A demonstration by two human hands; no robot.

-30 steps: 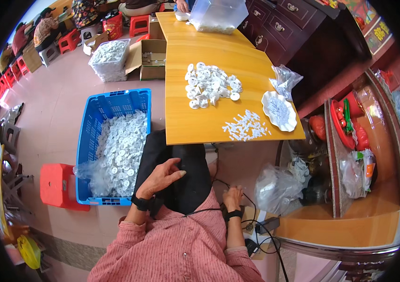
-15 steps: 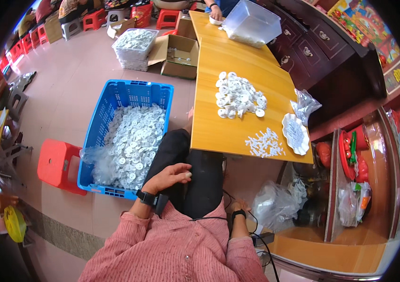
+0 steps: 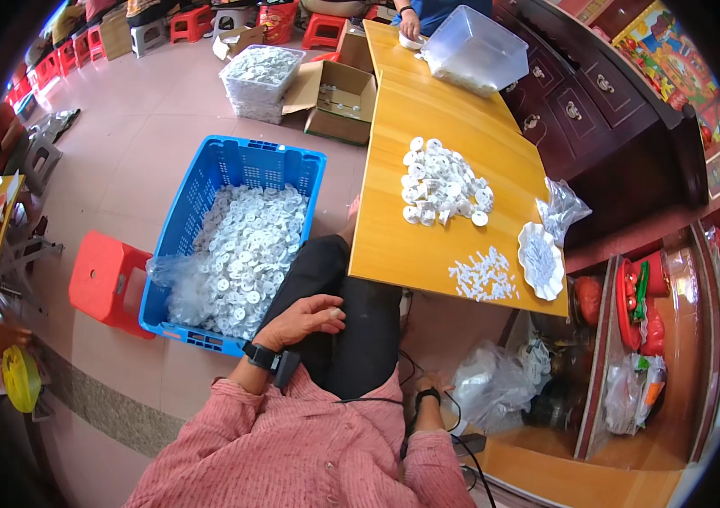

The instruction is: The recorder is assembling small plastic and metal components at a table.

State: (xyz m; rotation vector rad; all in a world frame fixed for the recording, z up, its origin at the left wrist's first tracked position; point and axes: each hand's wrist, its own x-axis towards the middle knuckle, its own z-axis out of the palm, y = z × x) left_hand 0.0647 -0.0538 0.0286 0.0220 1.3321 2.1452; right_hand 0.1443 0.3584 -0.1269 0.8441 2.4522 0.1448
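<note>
My left hand (image 3: 302, 321) rests on my dark-trousered lap, its fingers loosely bent and holding nothing. Low at my right side is my right hand (image 3: 434, 383), beside a black cable (image 3: 476, 461); its fingers are too small and unclear to read. To the left of my legs, a blue plastic crate (image 3: 175, 203) holds many white round plastic pieces (image 3: 250, 254) and a clear plastic bag (image 3: 180, 279). On the wooden table (image 3: 411, 254) ahead right lie a heap of white discs (image 3: 447, 182), a scatter of small white sticks (image 3: 484, 276) and a scalloped white dish (image 3: 540, 261) with more small pieces.
A red stool (image 3: 106, 281) stands left of the crate. Beyond are a full clear tub (image 3: 262, 80) and an open cardboard box (image 3: 339, 102). Another person's hand (image 3: 410, 24) works at the table's far end by a clear bin (image 3: 478, 51). Shelves (image 3: 605, 356) stand right.
The view has shifted slightly, so the table and far things sit a little further right and lower. Both my hands stay in nearly the same place.
</note>
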